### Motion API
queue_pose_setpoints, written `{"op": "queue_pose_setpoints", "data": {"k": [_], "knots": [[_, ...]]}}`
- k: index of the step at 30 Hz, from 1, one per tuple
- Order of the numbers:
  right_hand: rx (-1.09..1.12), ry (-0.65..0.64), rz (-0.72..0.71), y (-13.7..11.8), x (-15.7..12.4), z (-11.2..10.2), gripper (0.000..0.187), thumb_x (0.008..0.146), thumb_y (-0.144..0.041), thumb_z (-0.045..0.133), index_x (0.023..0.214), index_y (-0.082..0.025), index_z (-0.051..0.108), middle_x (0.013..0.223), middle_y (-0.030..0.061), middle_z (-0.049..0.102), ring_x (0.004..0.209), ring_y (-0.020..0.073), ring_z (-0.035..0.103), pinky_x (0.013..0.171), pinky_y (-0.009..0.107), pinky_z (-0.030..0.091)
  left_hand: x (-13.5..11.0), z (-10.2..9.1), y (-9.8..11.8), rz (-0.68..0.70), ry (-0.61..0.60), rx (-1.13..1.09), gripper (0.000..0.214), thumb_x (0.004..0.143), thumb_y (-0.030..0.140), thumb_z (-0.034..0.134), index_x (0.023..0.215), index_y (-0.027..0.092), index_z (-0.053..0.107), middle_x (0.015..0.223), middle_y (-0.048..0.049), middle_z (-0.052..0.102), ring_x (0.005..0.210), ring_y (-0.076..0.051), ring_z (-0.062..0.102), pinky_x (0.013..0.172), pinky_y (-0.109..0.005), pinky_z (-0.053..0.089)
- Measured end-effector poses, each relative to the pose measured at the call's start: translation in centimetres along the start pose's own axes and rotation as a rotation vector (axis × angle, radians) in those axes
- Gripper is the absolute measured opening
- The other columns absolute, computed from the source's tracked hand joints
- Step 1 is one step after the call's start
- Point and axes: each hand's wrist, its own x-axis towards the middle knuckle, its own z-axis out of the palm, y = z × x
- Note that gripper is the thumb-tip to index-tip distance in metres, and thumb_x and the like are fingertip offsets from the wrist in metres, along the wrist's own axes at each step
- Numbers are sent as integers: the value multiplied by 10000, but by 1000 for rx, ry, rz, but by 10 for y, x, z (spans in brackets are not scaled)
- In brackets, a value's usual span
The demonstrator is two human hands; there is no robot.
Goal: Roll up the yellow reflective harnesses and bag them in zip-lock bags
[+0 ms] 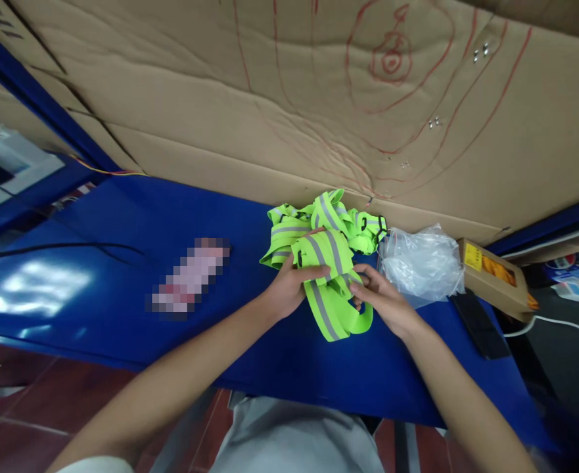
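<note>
A tangle of neon-green reflective straps with grey stripes (328, 263) lies on the blue table (96, 289), up against a cardboard wall. My left hand (292, 286) is closed on a folded loop of the straps from the left, thumb across the band. My right hand (380, 299) pinches the same bundle from the right, fingers curled on the fabric. A loose end hangs toward me at the table's middle.
A crumpled clear plastic bag (422, 263) sits right of the straps. Beyond it stand a small cardboard box (496, 279) and a flat black device (479, 322). A blurred pink object (190, 276) and a black cable (62, 248) lie to the left.
</note>
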Motion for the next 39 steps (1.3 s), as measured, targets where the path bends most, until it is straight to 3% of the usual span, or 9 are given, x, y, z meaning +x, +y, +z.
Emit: {"op": "queue_pose_setpoints", "data": {"k": [5,10,16,23,28,31,33,36,39], "knots": [[54,23,43,17,-9,3,422,770,-511,866,941,-189,653,683,-64,533,595,91,453,564,231,367,-3,3,-7,0,24,29,770,675,131,888,1382,269,614,1253,-58,741,1115,-280,708,901,-383,588],[34,-37,38,19,-10,8,385,767,-467,855,990,-185,719,782,-26,606,695,131,524,661,265,400,-3,5,-2,-53,-1,24,735,700,165,880,1383,250,624,1147,-57,776,1127,-299,709,911,-397,596],[-487,169,-342,11,-16,6,285,920,-354,669,750,-221,482,782,-23,463,724,151,496,660,272,413,-3,7,7,-6,24,37,674,724,136,864,1356,237,652,1130,-56,791,1216,-326,698,974,-419,608],[-1116,256,-517,25,-22,18,87,916,-152,591,978,-207,567,1106,132,638,974,289,643,833,426,532,1,4,4,-101,76,5,611,748,141,838,1335,188,676,1126,-83,802,1101,-321,754,916,-404,643],[-772,44,-456,9,-24,-8,405,914,-475,726,1200,-226,587,1227,110,670,1132,280,666,967,426,554,3,-3,-1,-128,62,82,617,696,135,891,1284,178,712,1166,-118,797,1080,-353,760,912,-426,640],[-478,242,-438,3,-23,-20,303,1024,-531,551,1036,-238,625,993,56,700,964,220,695,885,367,573,1,-7,-8,-200,36,88,547,638,136,932,1157,159,762,1140,-131,804,1075,-384,755,920,-475,629],[-317,299,-481,6,-21,-17,360,987,-572,600,1138,-246,622,1135,81,700,1079,241,688,918,375,579,-4,-6,-16,-276,9,84,493,598,124,950,1062,154,784,1080,-124,816,1020,-377,767,883,-470,632],[-227,160,-436,16,-18,-1,634,864,-566,769,1367,-243,558,1368,117,656,1227,285,657,985,406,573,-13,-2,-29,-391,-65,67,444,570,98,954,983,148,797,979,-107,824,891,-325,781,805,-420,631],[-271,172,-299,26,-16,13,534,869,-531,772,1282,-216,645,1175,90,752,1052,282,727,907,414,596,-21,7,-40,-461,-42,29,421,554,91,940,948,138,799,882,-84,815,782,-281,769,761,-399,629]]}}
